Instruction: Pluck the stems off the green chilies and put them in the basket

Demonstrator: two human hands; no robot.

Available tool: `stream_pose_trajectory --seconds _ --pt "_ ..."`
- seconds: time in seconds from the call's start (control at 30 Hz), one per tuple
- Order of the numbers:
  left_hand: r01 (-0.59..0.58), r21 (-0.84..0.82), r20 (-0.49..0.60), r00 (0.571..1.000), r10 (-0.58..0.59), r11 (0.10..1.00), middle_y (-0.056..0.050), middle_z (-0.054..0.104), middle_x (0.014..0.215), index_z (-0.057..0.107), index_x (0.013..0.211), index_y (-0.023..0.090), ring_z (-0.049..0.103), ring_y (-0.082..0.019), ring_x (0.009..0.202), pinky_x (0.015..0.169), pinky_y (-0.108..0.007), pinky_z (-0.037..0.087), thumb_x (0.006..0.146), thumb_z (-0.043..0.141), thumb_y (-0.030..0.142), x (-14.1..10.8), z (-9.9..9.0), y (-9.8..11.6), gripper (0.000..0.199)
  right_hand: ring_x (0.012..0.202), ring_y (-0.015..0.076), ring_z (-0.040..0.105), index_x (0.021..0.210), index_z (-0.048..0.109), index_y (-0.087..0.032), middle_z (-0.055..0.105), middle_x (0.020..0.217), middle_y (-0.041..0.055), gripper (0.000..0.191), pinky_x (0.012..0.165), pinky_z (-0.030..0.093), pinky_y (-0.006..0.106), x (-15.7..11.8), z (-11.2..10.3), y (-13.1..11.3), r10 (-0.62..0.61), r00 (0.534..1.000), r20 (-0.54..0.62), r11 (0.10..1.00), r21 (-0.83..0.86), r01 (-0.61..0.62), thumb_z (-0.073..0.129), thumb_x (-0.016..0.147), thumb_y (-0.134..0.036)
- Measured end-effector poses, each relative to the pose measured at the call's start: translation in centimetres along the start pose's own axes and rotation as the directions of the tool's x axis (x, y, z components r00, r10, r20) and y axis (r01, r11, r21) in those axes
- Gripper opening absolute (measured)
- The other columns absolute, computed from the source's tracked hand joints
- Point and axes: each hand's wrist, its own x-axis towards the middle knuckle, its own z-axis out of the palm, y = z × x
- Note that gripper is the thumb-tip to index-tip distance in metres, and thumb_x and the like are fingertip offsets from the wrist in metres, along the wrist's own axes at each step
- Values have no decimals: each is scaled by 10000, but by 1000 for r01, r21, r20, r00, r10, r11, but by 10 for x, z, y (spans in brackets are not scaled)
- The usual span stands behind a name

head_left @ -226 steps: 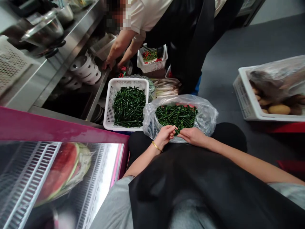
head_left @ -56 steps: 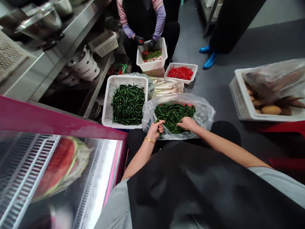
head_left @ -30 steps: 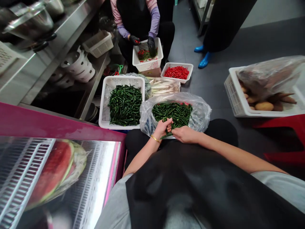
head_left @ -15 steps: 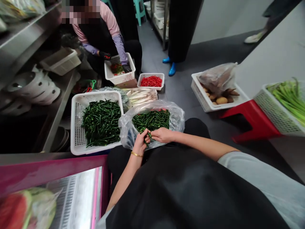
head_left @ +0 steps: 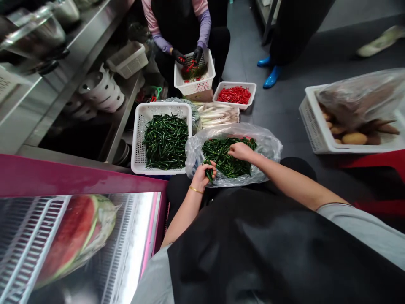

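Note:
In my left hand (head_left: pixel 204 174), closed at the near left edge of the plastic bag (head_left: pixel 268 147), is a small bunch of green chilies (head_left: pixel 209 171). My right hand (head_left: pixel 241 151) is over the heap of green chilies (head_left: pixel 223 158) inside that bag, its fingers pinched together and pointing down-left. Whatever is between those fingertips is too small to make out. Left of the bag stands a white perforated basket (head_left: pixel 139 139) holding a large pile of green chilies (head_left: pixel 166 141).
Beyond lie pale long-stemmed vegetables (head_left: pixel 218 115) and a tray of red chilies (head_left: pixel 234 95). A gloved co-worker (head_left: pixel 177 25) handles red chilies over another basket (head_left: pixel 194 88). A potato crate (head_left: pixel 322 143) and a red stool (head_left: pixel 379 160) stand right; a glass-topped fridge (head_left: pixel 126 236) with watermelon, left.
My hands were together at the bag's near edge; now the right has moved away to the right, over the chilies. My left keeps its bunch. The view has swung left.

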Motion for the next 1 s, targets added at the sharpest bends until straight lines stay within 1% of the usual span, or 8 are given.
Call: stream_pose_trajectory --seconds 0.2,0.27,0.37,0.5,0.67,0.77,0.87,1.0 --pt "-59 204 64 997 47 977 63 436 520 612 870 118 368 -39 383 374 -188 208 624 759 361 12 19 -15 376 567 145 634 845 615 -144 699 732 83 272 566 506 257 -34 -9 14 17 997 80 748 660 -66 511 884 -393" --pt "-74 268 65 996 59 961 66 424 484 620 841 118 356 -44 359 363 -199 203 639 751 418 14 22 -19 385 646 165 657 909 609 -148 706 842 108 260 615 514 280 -42 -5 10 33 999 40 810 585 -50 516 886 -390" --pt "-64 257 -20 997 71 964 65 412 441 603 752 123 357 -51 341 360 -203 206 636 742 469 13 17 -19 390 878 237 666 1027 618 -140 673 1041 171 315 754 500 334 -38 4 2 88 992 -93 985 158 -73 511 885 -400" --pt "-77 215 -107 989 102 974 56 441 446 604 738 116 382 -48 360 373 -194 244 612 760 408 5 6 -12 355 1028 290 631 1034 665 -113 661 1097 206 368 824 480 362 -14 10 -8 49 998 -29 995 -88 -52 480 894 -400" --pt "-94 261 -112 985 127 961 -3 572 562 645 810 95 485 -70 452 413 -197 314 590 781 340 1 9 -10 357 868 257 673 795 680 -107 709 883 167 241 751 509 329 -1 -4 0 61 996 64 980 186 -72 537 822 -299" --pt "-124 324 -79 984 157 938 -30 636 645 671 906 84 451 -48 441 421 -198 318 604 778 345 7 19 -14 413 627 176 652 718 614 -140 685 710 90 183 611 519 280 -16 -12 5 59 979 194 758 630 -171 537 803 -282" --pt "-136 428 50 991 126 894 -29 646 629 675 882 90 445 -50 411 404 -199 306 623 766 358 13 30 -21 384 521 138 594 695 557 -166 627 606 27 118 543 499 263 -37 -8 -4 37 976 214 553 809 -198 533 780 -244" --pt "-70 485 127 992 9 871 -32 624 555 656 737 85 409 -53 345 352 -209 251 621 752 346 9 37 -23 301 600 137 573 725 560 -174 613 641 19 81 608 463 251 -56 1 -19 -18 993 -120 770 631 90 509 771 -217"
